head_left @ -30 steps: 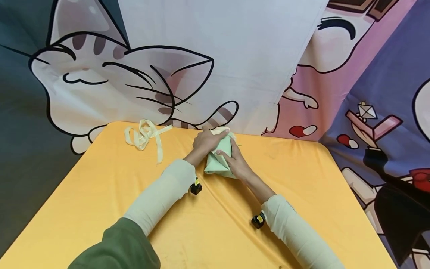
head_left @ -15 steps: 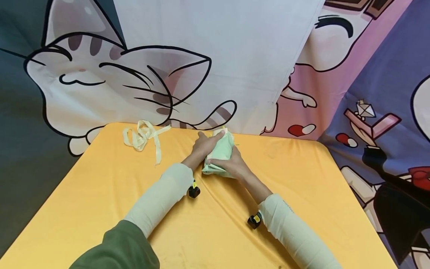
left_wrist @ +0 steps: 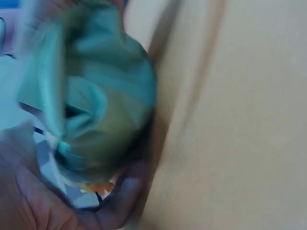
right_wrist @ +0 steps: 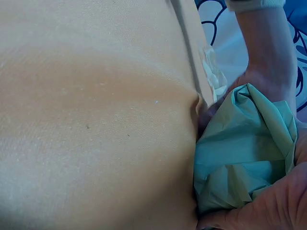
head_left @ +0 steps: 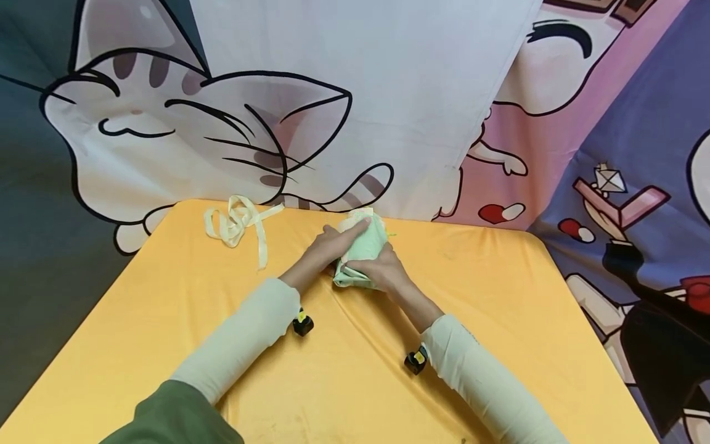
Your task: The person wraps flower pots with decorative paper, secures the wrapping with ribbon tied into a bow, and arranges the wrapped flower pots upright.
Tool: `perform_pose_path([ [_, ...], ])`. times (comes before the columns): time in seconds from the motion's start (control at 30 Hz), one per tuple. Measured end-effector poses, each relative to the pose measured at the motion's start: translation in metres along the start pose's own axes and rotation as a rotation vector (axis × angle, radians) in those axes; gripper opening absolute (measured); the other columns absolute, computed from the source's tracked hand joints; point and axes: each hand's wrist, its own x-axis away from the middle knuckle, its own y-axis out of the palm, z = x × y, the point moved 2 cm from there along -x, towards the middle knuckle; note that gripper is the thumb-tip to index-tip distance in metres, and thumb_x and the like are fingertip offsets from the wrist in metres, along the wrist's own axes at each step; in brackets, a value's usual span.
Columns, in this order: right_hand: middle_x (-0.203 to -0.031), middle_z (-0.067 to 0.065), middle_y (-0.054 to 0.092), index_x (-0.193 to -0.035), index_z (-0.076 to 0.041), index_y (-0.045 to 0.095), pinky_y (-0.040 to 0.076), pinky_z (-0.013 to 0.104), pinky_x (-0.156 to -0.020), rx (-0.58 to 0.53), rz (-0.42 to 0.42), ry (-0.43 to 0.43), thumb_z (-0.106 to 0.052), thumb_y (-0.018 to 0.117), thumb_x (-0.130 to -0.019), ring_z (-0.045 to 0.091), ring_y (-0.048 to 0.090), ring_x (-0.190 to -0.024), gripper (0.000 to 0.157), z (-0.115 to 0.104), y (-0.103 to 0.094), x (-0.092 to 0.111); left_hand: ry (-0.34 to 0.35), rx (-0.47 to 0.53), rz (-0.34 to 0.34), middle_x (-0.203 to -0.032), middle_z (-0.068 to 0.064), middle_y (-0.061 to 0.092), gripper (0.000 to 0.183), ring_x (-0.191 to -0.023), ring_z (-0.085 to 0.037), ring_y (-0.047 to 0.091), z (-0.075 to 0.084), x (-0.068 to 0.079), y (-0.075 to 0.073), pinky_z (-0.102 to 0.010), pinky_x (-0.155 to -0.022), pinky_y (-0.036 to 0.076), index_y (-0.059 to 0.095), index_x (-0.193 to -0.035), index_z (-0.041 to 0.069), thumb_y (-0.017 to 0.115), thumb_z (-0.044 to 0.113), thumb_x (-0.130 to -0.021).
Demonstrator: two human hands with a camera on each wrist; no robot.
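Note:
A pale green paper-wrapped bundle rests near the far edge of the yellow table, folded flat at its near end. My left hand holds its left side, with the thumb stretched along the top. From the right, my right hand grips it, thumb lying across the near part of the paper. In the left wrist view the crumpled wrap is blurred, and a bit of orange-yellow shows past its end. The right wrist view shows the folded green paper between both hands. The bundle's contents are mostly hidden.
A loose cream ribbon lies in loops at the table's far left. The yellow cloth covers the table and has creases. Printed cartoon curtains hang just behind the far edge.
My left wrist and forearm have swung left and nearer, while the thumb stays on the bundle. My right thumb has moved left across the paper, and the near end now looks more folded.

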Motion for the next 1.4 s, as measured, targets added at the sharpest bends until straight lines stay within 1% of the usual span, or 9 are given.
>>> perform_pose_path([
  [0.1, -0.124, 0.006, 0.074, -0.135, -0.014, 0.061, 0.058, 0.028, -0.088, 0.045, 0.015, -0.027, -0.022, 0.093, -0.089, 0.018, 0.069, -0.105, 0.057, -0.001, -0.004, 0.0, 0.024, 0.047, -0.144, -0.132, -0.019, 0.07, 0.111, -0.098, -0.027, 0.074, 0.002, 0.007, 0.001, -0.036, -0.075, 0.063, 0.062, -0.145, 0.004, 0.064, 0.098, -0.085],
  [0.23, -0.125, 0.008, 0.071, -0.133, -0.01, 0.062, 0.056, 0.032, -0.09, 0.123, 0.001, -0.019, -0.033, 0.093, -0.089, 0.022, 0.065, -0.106, 0.059, -0.004, -0.008, 0.001, 0.066, 0.111, -0.24, -0.11, -0.009, 0.074, 0.084, -0.084, -0.018, 0.071, 0.002, 0.007, 0.005, -0.029, -0.067, 0.059, 0.069, -0.125, 0.012, 0.075, 0.087, -0.087],
  [0.43, -0.178, 0.027, 0.033, -0.177, 0.002, 0.005, 0.045, 0.051, -0.129, 0.218, -0.043, 0.146, -0.049, 0.106, -0.076, 0.037, 0.048, -0.155, 0.152, -0.01, -0.007, 0.007, 0.052, 0.112, -0.288, -0.117, -0.012, 0.074, 0.085, -0.093, -0.02, 0.073, 0.002, 0.005, 0.004, -0.029, -0.073, 0.061, 0.067, -0.13, 0.008, 0.074, 0.083, -0.091],
  [0.53, -0.188, 0.029, 0.005, -0.177, 0.0, -0.018, 0.032, 0.055, -0.139, 0.293, -0.006, 0.177, -0.042, 0.108, -0.072, 0.043, 0.027, -0.172, 0.169, -0.012, -0.002, 0.008, 0.032, 0.121, -0.307, -0.115, -0.013, 0.075, 0.085, -0.088, -0.019, 0.075, 0.004, 0.005, 0.002, -0.03, -0.069, 0.063, 0.066, -0.131, 0.005, 0.074, 0.081, -0.093],
  [0.87, -0.186, 0.035, -0.005, -0.177, 0.0, -0.017, 0.035, 0.055, -0.137, 0.396, 0.067, 0.145, -0.017, 0.095, -0.081, 0.049, 0.023, -0.172, 0.148, -0.015, 0.006, 0.007, 0.033, 0.211, -0.381, -0.096, -0.011, 0.078, 0.074, -0.072, -0.019, 0.077, 0.007, 0.009, 0.0, -0.032, -0.061, 0.066, 0.064, -0.129, 0.005, 0.074, 0.072, -0.098],
  [1.03, -0.186, 0.035, 0.0, -0.175, 0.004, -0.019, 0.036, 0.056, -0.137, 0.379, -0.048, 0.133, -0.022, 0.095, -0.085, 0.049, 0.024, -0.171, 0.148, -0.019, -0.002, 0.008, 0.058, 0.226, -0.374, -0.103, -0.012, 0.078, 0.07, -0.077, -0.02, 0.077, 0.004, 0.008, 0.003, -0.032, -0.064, 0.067, 0.065, -0.129, 0.008, 0.074, 0.071, -0.099],
  [1.17, -0.179, 0.029, 0.035, -0.176, 0.001, 0.023, 0.047, 0.06, -0.129, 0.365, -0.205, 0.179, -0.049, 0.095, -0.089, 0.044, 0.048, -0.159, 0.124, -0.025, -0.021, 0.003, 0.094, 0.177, -0.35, -0.118, -0.01, 0.074, 0.072, -0.091, -0.021, 0.074, 0.002, 0.008, 0.003, -0.032, -0.071, 0.064, 0.065, -0.134, 0.01, 0.072, 0.073, -0.099],
  [1.27, -0.15, 0.019, 0.065, -0.15, -0.007, 0.059, 0.06, 0.054, -0.109, 0.313, -0.258, 0.232, -0.063, 0.086, -0.094, 0.035, 0.068, -0.131, 0.084, -0.026, -0.034, -0.003, 0.109, 0.137, -0.363, -0.127, -0.012, 0.073, 0.075, -0.099, -0.023, 0.073, 0.001, 0.006, 0.002, -0.033, -0.077, 0.062, 0.065, -0.14, 0.01, 0.068, 0.074, -0.101],
  [1.4, -0.117, 0.01, 0.076, -0.129, -0.009, 0.068, 0.065, 0.04, -0.084, 0.247, -0.28, 0.292, -0.062, 0.083, -0.096, 0.025, 0.076, -0.099, 0.064, -0.021, -0.038, -0.01, 0.115, 0.097, -0.424, -0.142, -0.015, 0.067, 0.083, -0.113, -0.025, 0.071, -0.002, 0.001, 0.0, -0.037, -0.092, 0.06, 0.057, -0.153, 0.012, 0.06, 0.078, -0.103],
])
